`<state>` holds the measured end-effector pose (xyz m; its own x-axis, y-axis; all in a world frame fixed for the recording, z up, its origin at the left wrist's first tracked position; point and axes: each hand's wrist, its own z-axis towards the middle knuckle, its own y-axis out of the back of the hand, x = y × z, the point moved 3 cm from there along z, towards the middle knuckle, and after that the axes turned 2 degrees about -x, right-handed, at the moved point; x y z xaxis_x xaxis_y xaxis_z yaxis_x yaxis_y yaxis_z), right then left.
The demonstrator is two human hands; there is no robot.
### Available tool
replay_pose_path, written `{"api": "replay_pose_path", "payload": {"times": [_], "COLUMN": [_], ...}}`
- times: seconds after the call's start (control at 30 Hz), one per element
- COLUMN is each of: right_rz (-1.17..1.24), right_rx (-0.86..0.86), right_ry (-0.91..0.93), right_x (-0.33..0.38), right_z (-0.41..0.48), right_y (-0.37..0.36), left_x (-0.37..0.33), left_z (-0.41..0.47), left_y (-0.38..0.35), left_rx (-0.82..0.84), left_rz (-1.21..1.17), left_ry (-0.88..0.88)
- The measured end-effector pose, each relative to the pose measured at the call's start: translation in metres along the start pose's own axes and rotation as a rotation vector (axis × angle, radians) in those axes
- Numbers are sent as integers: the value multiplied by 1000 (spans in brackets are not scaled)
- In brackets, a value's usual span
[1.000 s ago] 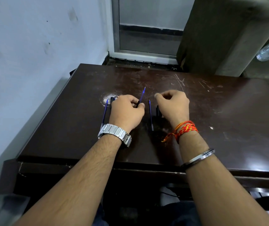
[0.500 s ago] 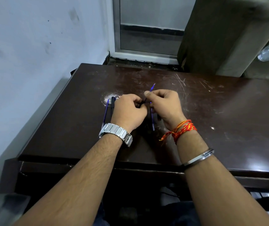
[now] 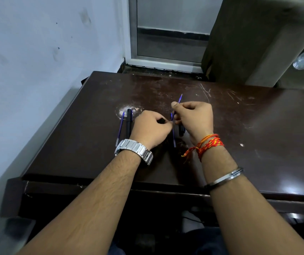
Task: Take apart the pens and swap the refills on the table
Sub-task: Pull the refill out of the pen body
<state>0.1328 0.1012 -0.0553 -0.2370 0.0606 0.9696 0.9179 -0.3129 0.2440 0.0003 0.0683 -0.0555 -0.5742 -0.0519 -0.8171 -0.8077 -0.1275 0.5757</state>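
My right hand [image 3: 195,117] pinches a thin blue refill [image 3: 179,99] whose tip points up and away. Close beside it, my left hand [image 3: 150,128] is curled around a black pen part [image 3: 161,120], mostly hidden in the fingers. On the dark brown table [image 3: 258,135], left of my left hand, lie a loose blue refill [image 3: 120,127] and a black pen barrel [image 3: 128,124], side by side. Between my wrists a second blue refill [image 3: 173,139] rests on the table. Under my right hand a black pen piece [image 3: 181,130] peeks out.
A pale wall [image 3: 37,70] runs along the table's left edge. Behind the table are a door frame [image 3: 162,57] and a dark cabinet [image 3: 249,43]. The tabletop is scratched, with a white worn patch [image 3: 125,110] at the barrel's far end.
The blue refill passed from my left hand to my right, which came in from the right and pulled it out toward the right. My left hand kept the black part.
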Motion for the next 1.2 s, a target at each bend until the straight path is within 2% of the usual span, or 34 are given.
{"api": "replay_pose_path", "payload": {"times": [0.13, 0.3, 0.47, 1.03, 1.2], "right_rz": [-28, -96, -118, -170, -180], "right_rx": [12, -101, -137, -127, -110], "right_ry": [-31, -37, -49, -29, -26], "right_x": [-4, -5, -6, -8, -8], "right_z": [1, 3, 4, 4, 4], "right_y": [-4, 2, 4, 0, -1], "left_x": [7, 14, 13, 8, 4], "left_z": [5, 6, 5, 2, 1], "left_y": [-2, -3, -7, -13, -9], "left_rx": [4, -11, -24, 76, 44], "left_rz": [31, 138, 221, 115, 117], "left_ry": [27, 119, 92, 41, 26]}}
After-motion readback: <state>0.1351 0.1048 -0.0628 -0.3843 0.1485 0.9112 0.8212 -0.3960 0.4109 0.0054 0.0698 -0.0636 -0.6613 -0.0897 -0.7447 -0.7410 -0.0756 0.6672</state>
